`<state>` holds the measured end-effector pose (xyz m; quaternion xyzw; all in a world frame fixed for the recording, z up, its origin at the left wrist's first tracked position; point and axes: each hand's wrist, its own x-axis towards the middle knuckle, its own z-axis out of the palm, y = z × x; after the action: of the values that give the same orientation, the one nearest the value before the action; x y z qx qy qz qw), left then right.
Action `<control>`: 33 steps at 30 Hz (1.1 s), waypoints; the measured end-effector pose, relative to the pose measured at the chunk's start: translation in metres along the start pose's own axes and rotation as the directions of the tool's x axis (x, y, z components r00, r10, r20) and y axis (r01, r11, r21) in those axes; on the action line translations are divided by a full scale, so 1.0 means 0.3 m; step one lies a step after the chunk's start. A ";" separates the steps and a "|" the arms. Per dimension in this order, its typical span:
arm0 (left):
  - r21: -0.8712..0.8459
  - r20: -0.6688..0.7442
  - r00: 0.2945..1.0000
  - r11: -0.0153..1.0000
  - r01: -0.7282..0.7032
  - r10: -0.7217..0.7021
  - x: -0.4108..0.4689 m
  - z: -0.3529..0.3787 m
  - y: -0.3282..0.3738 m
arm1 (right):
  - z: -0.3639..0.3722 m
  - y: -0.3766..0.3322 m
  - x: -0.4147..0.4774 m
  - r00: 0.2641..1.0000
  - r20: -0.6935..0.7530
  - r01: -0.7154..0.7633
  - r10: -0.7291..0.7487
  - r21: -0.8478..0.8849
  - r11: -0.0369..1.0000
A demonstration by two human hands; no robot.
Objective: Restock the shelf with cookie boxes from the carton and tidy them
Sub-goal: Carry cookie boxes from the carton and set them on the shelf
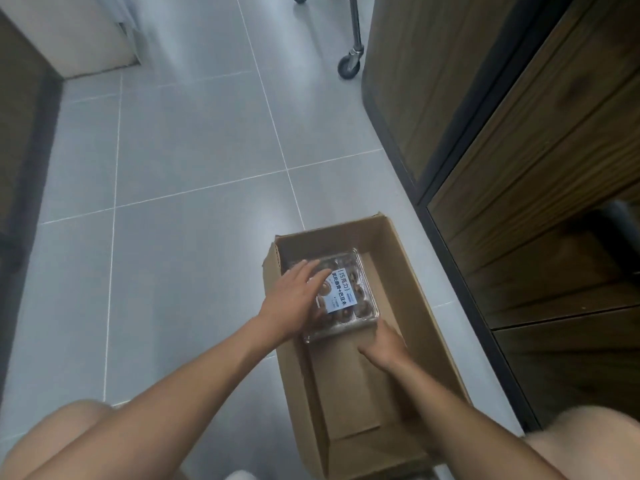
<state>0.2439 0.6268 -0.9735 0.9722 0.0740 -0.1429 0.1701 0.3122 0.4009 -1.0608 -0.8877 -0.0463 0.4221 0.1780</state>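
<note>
An open brown carton (412, 306) lies on the grey tiled floor in front of me. At its far left corner is a clear plastic cookie box (349, 299) with a white and blue label, its near edge tilted up. My left hand (294, 299) rests on the box's lid and left side with the fingers spread. My right hand (384, 344) is at the box's near right corner, fingers tucked under the edge and partly hidden. The wooden shelf unit (540, 188) stands to the right of the carton.
The rest of the carton's bottom shows bare cardboard. A metal trolley leg with a caster wheel (349, 65) stands on the floor at the top. A dark wall panel (20, 143) runs along the left. My bare knees frame the bottom corners.
</note>
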 end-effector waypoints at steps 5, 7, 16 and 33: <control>0.036 0.139 0.989 0.998 0.049 -0.054 0.247 0.057 -0.026 | 0.070 0.007 0.027 0.994 0.070 -0.098 0.089 0.149 0.984; 0.023 0.171 0.976 0.991 0.132 -0.134 0.333 0.084 -0.049 | 0.099 0.023 0.066 0.986 0.102 -0.150 0.130 0.223 0.963; 0.077 0.279 0.907 0.949 0.305 -0.314 0.507 0.184 -0.105 | 0.205 0.151 0.225 0.960 0.132 -0.279 0.248 0.564 0.777; 0.035 0.394 0.859 0.940 0.340 -0.325 0.425 0.135 -0.033 | 0.076 0.160 0.075 0.912 0.321 -0.378 0.256 0.899 0.222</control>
<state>0.3526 0.6340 -1.0519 0.8927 0.2072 -0.3615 0.1716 0.3060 0.3678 -1.1076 -0.5749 0.3841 0.4387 0.5740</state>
